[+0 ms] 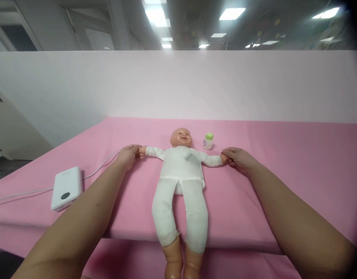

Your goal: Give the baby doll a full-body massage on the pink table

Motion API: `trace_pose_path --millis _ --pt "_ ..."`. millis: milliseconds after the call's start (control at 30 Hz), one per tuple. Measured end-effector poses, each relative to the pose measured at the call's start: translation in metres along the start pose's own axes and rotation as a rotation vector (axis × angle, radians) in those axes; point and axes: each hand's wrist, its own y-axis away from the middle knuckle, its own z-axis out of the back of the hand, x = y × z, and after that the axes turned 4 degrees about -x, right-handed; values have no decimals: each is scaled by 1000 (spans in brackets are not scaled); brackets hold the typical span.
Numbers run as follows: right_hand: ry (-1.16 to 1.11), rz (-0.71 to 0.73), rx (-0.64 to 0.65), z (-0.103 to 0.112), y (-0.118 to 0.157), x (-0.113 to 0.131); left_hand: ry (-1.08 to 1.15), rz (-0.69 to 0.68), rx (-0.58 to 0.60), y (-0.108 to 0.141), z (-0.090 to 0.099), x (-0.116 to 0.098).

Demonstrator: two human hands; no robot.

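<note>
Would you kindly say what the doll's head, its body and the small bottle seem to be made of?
Doll's head: likely vinyl or plastic, smooth with glossy highlights. Body: apparently cloth, matte white, with visible seams. Bottle: perhaps plastic, translucent-looking; glass is possible.

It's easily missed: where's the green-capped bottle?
In the head view, the green-capped bottle stands on the pink surface, just right of the doll's head, near the right hand.

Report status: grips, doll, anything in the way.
Left grip, right grip: both closed on doll, one at each hand. Face-up on pink surface, arms spread. White cable runs past left grip; green-topped bottle stands near doll's head, blocking neither grip.
</note>
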Motion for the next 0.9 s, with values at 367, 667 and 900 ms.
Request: trace_pose_path --millis 367,667,900 --pt "-37 -41 202 10 10 9 31 41 110 -5 9 1" --pt "12 -10 128 5 2 1 25 20 78 -11 10 6" --pt "-86 -34 47 3 -3 -2 35 34 105 -19 14 11"
